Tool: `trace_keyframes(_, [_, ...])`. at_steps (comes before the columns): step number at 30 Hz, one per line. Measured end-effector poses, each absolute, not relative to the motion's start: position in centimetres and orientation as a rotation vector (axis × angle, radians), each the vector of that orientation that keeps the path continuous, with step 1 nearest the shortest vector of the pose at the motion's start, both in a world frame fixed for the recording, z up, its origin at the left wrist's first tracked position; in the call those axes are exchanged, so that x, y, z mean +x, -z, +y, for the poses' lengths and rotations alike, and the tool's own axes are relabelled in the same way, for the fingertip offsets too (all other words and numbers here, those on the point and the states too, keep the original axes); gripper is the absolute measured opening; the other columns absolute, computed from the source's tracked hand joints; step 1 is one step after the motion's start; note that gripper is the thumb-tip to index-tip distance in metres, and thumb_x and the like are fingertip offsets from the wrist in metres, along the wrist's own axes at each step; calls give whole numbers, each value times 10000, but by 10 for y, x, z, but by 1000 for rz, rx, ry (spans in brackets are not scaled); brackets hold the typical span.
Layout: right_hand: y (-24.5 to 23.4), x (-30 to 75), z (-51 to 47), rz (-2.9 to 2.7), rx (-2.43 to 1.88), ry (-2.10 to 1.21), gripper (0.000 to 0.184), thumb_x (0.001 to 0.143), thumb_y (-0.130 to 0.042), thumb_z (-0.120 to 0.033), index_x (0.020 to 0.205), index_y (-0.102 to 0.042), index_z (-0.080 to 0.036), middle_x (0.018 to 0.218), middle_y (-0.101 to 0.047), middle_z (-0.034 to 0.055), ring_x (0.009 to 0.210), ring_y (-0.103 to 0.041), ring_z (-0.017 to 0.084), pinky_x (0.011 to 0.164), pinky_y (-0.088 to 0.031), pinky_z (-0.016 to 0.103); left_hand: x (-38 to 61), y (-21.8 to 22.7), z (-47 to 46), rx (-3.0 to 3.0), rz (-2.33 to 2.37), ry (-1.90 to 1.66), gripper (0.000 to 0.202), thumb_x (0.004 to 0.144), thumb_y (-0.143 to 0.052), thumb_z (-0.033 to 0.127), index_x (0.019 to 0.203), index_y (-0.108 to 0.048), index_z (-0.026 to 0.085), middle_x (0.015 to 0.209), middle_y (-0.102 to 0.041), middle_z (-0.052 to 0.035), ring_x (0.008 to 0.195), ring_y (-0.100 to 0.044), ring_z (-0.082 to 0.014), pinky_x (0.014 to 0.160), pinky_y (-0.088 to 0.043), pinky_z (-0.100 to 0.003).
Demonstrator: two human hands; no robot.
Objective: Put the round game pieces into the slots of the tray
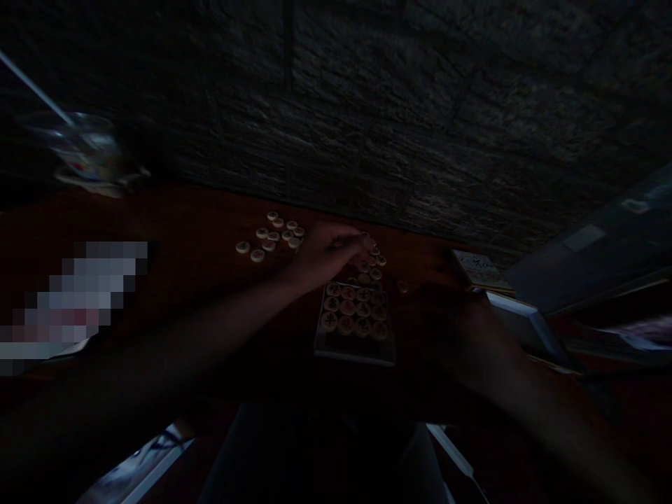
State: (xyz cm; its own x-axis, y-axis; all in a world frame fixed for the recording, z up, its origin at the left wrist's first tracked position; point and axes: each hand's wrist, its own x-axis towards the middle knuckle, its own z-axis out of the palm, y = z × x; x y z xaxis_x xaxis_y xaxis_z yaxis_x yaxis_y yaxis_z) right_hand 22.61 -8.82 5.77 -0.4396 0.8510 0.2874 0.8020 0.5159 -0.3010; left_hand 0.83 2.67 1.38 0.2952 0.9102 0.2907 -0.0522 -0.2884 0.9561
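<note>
My left hand [336,250] reaches across the dark wooden table, its fingers curled together at a loose cluster of round Chinese chess pieces [374,274]. A Chinese chess piece seems to be pinched at the fingertips, though the dim light blurs this. Just below lies a shallow box [354,358] with rows of pieces [347,308] laid flat, some marked red and some black; its near strip has no pieces. My right hand [454,318] is to the right of the box, in deep shadow, so its fingers cannot be made out. One single piece [402,286] lies between the box and that hand.
More loose pieces [273,236] are scattered left of my left hand. A lidded cup with a straw [87,150] stands at far left. On the right are a box lid with writing [480,269] and an open tray [517,318]. A stone wall [325,119] borders the table's back.
</note>
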Motion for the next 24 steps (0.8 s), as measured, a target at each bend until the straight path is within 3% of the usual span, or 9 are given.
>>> trace_keyframes(2, [-72, 234, -74, -2241, -1390, -182, 101, 841, -751, -196, 913, -820, -211, 918, -828, 44, 760, -766, 200, 670, -558, 287, 5, -13, 30, 1571, 830, -1301, 165, 895, -639, 227, 814, -771, 170, 747, -771, -42, 659, -701, -128, 650, -561, -246])
trace_keyframes(6, [-77, 240, -15, -2022, -1347, -167, 191, 886, -691, -314, 889, -832, -184, 884, -829, 69, 769, -764, 236, 690, -545, 322, 0, -13, 39, 1552, 898, -1487, 218, 891, -590, 218, 741, -744, 182, 678, -733, -35, 591, -661, -113, 575, -517, -229])
trace_keyframes(11, [-34, 235, 43, -1751, -1452, -225, 289, 935, -573, -260, 1002, -816, -120, 1026, -830, 122, 929, -780, 256, 836, -562, 327, -2, -13, 50, 1457, 992, -1670, 214, 849, -579, 187, 716, -746, 178, 616, -701, -20, 535, -616, -98, 523, -455, -207])
trace_keyframes(15, [-8, 240, 44, -1781, -1461, -231, 300, 959, -577, -287, 1031, -817, -123, 1048, -830, 141, 953, -785, 282, 852, -559, 347, -4, -22, 70, 1322, 1041, -1782, 200, 817, -582, 169, 691, -738, 167, 568, -664, -8, 495, -580, -97, 498, -432, -202])
trace_keyframes(20, [-2, 244, 40, -1914, -1447, -294, 241, 933, -596, -208, 965, -831, -167, 1044, -840, 102, 970, -789, 266, 872, -557, 328, -7, -60, 119, 1056, 1112, -1981, 247, 884, -532, 245, 690, -660, 165, 568, -622, 1, 481, -548, -92, 486, -416, -195])
trace_keyframes(24, [0, 237, 41, -2021, -1433, -351, 216, 912, -616, -177, 938, -830, -198, 974, -845, 54, 891, -792, 233, 799, -562, 293, 2, -92, 153, 835, 1148, -2101, 329, 958, -408, 301, 680, -548, 194, 515, -534, 33, 430, -481, -87, 473, -380, -205])
